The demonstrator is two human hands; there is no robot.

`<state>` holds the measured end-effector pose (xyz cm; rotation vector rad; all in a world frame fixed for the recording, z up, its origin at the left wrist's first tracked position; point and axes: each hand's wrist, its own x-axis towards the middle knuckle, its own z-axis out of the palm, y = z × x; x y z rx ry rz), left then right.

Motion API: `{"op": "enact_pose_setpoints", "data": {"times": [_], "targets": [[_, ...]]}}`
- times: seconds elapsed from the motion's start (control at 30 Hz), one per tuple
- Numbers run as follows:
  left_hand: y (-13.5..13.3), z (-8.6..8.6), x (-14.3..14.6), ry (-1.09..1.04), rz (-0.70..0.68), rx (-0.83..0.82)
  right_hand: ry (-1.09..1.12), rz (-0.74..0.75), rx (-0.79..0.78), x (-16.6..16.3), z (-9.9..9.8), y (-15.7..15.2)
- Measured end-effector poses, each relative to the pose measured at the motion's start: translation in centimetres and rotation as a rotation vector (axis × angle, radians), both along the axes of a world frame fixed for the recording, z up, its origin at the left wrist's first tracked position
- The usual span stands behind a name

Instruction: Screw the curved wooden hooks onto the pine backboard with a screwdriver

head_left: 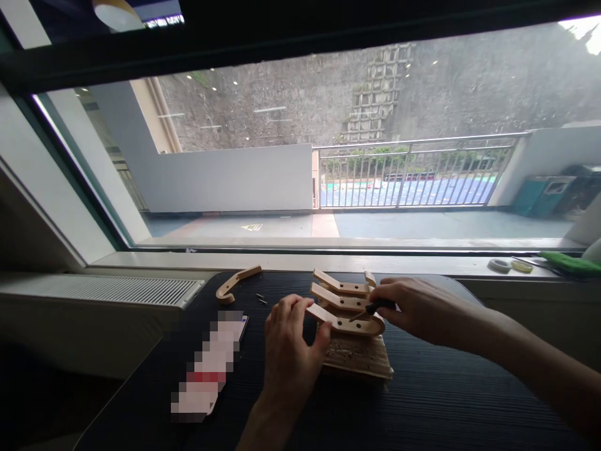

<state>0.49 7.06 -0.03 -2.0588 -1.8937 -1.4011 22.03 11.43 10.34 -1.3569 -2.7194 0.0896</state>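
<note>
Three curved wooden hooks lie side by side on a rough wooden board (359, 363). My left hand (293, 335) grips the straight end of the nearest wooden hook (345, 322) between thumb and fingers. In my right hand (404, 304) is a screwdriver (381, 305) with a dark handle. Its thin shaft slants down to the left, with the tip close to the holes of the nearest hook; whether it touches is too small to tell. Behind are the middle hook (335, 297) and the far hook (335, 282), each with dark holes.
A fourth wooden hook (238, 280) lies at the table's back left, near a few small screws (261, 299). A blurred-out phone (211, 363) rests left of my left hand. Tape rolls (499, 265) and a green cloth (570, 264) sit on the windowsill (282, 260).
</note>
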Motion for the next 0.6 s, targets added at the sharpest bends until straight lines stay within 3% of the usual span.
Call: {"op": "enact_pose_setpoints", "data": {"times": [0.13,0.27,0.47,0.6], "targets": [[4.1,1.7,0.5,-0.197,-0.048,0.039,-0.075,0.067,-0.007,-2.7,0.1,0.5],[6.7,0.2,0.2,-0.313,-0.184,0.011,-0.111,0.097,-0.02,-3.7,-0.1,0.7],[6.1,-2.3,-0.1,-0.704,-0.171,-0.146,-0.187,0.135,-0.126,-4.8,1.2,1.1],[5.7,-3.0,0.6,-0.765,-0.201,-0.246,-0.279,0.234,-0.096,-6.8,1.7,1.8]]}}
